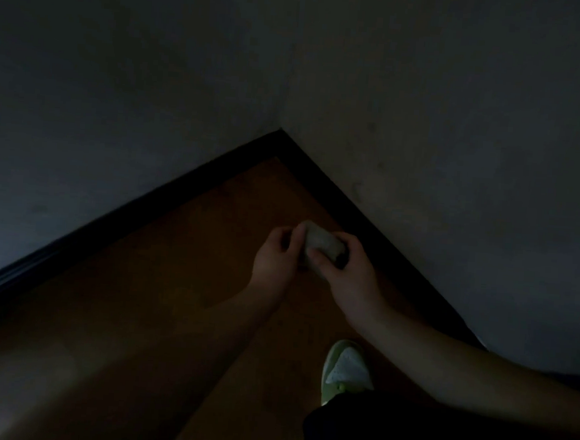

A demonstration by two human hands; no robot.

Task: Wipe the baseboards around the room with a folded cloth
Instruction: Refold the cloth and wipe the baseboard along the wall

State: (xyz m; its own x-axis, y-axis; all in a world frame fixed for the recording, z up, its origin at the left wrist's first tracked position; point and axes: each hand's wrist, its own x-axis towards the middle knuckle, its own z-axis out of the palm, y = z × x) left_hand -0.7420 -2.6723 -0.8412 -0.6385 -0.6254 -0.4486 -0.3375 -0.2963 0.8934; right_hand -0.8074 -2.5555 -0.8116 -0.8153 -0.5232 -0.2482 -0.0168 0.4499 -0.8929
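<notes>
Black trouser leg (404, 434) and a pale green-and-white sneaker (346, 371) are sitting nearest the camera, on the reddish-brown wooden floor (174, 280). Lighting is very dim, so detail is limited.

Further out, both bare forearms are reaching forward and meeting above the floor. The left hand (275, 256) and right hand (346, 272) are both holding the small pale folded cloth (321, 246) between them. Left fingers (286, 235) are curling onto the cloth's left end; right fingers (316, 261) and thumb are wrapping round its right side. Both are clamped on it, neither spread. The cloth is hanging in the air, well short of either board, touching nothing but the hands.

Handling, my read: it's looking soft, light and limp, bunched into a compact wad. No fragility, no slip risk. It will deform under pressure, so it's needing a firm pinch across the folded thickness, with a flat face left exposed for contact. One hand is probably enough for wiping; the second seems to be tidying the fold.

Beyond the hands, the dark, near-black baseboards (335, 195) are running along both grey-white walls (459, 128) and meeting at the corner ahead. Right-hand run is closest to the cloth. Can't tell dust state in this light.
</notes>
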